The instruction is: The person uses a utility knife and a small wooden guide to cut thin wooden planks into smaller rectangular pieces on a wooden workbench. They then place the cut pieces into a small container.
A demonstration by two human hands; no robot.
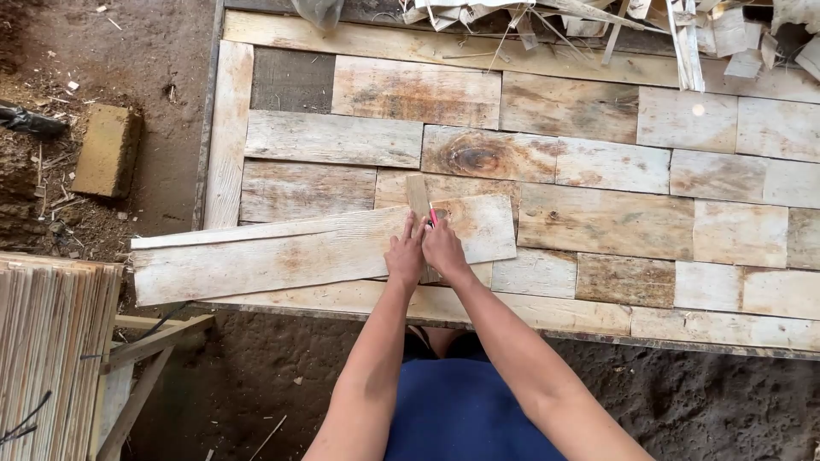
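Two bare forearms come up from the bottom of the view, no sleeves on either one, uncovered from the elbows right to the wrists. No watch, no bracelet, no gloves. The left hand (404, 256) shows no ring on the fingers, and the right hand (444, 250) is just as plain. Fingernails are too small to make out. Below, between the arms, there is a dark blue garment (461, 410), plain cloth with no print, and a strip of black fabric (416, 343) just above it.
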